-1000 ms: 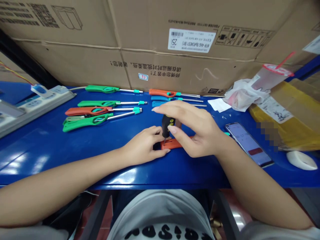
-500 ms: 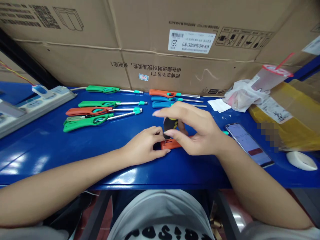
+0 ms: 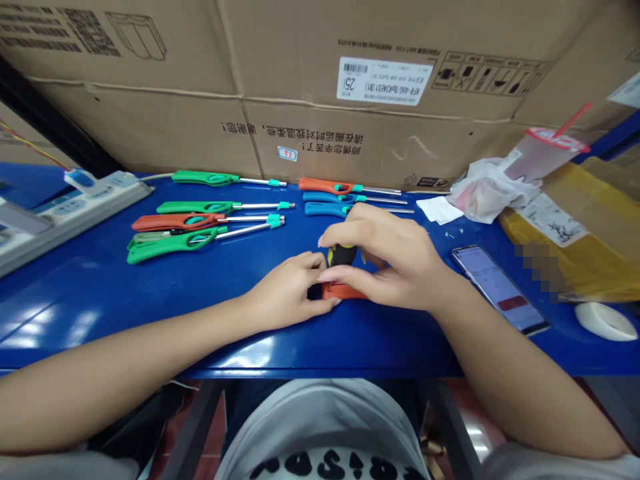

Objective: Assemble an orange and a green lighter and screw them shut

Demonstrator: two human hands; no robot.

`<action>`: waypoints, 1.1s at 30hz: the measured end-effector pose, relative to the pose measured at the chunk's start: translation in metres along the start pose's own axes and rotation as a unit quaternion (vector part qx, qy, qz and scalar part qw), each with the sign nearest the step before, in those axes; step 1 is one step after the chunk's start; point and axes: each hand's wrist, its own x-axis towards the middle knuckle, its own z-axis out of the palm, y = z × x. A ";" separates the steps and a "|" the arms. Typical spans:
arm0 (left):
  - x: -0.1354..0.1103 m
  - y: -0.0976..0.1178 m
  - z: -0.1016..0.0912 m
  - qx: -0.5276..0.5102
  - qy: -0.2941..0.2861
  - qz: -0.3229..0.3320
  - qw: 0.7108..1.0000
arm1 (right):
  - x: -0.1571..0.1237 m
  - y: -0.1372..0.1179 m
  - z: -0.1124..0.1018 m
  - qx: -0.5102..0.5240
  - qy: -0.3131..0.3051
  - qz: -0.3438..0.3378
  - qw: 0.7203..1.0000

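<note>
An orange lighter (image 3: 344, 291) lies flat on the blue table (image 3: 150, 293) in front of me. My left hand (image 3: 287, 288) pinches its left end and holds it down. My right hand (image 3: 393, 257) is wrapped around a short screwdriver (image 3: 342, 254) with a black and yellow handle, whose tip points down at the orange lighter. Most of the lighter is hidden under my right hand.
Several long green, orange and blue lighters (image 3: 200, 223) lie in rows farther back. A power strip (image 3: 75, 197) sits at far left, cardboard boxes (image 3: 320, 87) stand behind. A phone (image 3: 500, 287), a tape roll (image 3: 603, 320), crumpled plastic (image 3: 487, 187) and a cup (image 3: 543, 153) are at right.
My right hand has curled down over the screwdriver and sunk lower toward the orange lighter. My left hand has stayed put.
</note>
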 end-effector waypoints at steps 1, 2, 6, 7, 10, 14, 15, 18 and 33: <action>0.000 0.000 0.000 -0.003 0.003 -0.002 1.000 | 0.000 0.000 0.000 -0.013 -0.004 -0.003 1.000; 0.000 0.000 0.000 -0.006 0.005 -0.002 1.000 | 0.000 0.000 -0.001 -0.018 -0.010 -0.005 1.000; 0.001 -0.002 0.000 -0.017 0.001 0.013 1.000 | -0.001 -0.003 -0.003 0.037 -0.041 0.016 0.998; 0.001 -0.002 0.000 -0.018 0.000 0.015 1.000 | -0.001 -0.004 -0.003 0.050 -0.041 0.021 0.998; 0.001 -0.003 0.000 -0.018 0.008 0.012 1.000 | 0.000 -0.005 -0.003 0.061 -0.035 0.024 0.997; 0.000 -0.003 -0.001 -0.038 0.011 0.008 0.999 | 0.001 -0.005 -0.003 0.038 -0.045 0.024 0.998; 0.000 -0.003 -0.001 -0.042 0.010 0.006 0.999 | 0.001 -0.005 -0.003 0.031 -0.048 0.022 0.998; 0.001 -0.002 -0.002 -0.049 0.009 0.003 0.999 | 0.000 -0.005 -0.003 0.039 -0.053 0.024 0.998; 0.003 -0.006 -0.004 -0.044 -0.001 -0.022 0.999 | -0.002 -0.004 0.002 0.089 -0.053 0.042 0.994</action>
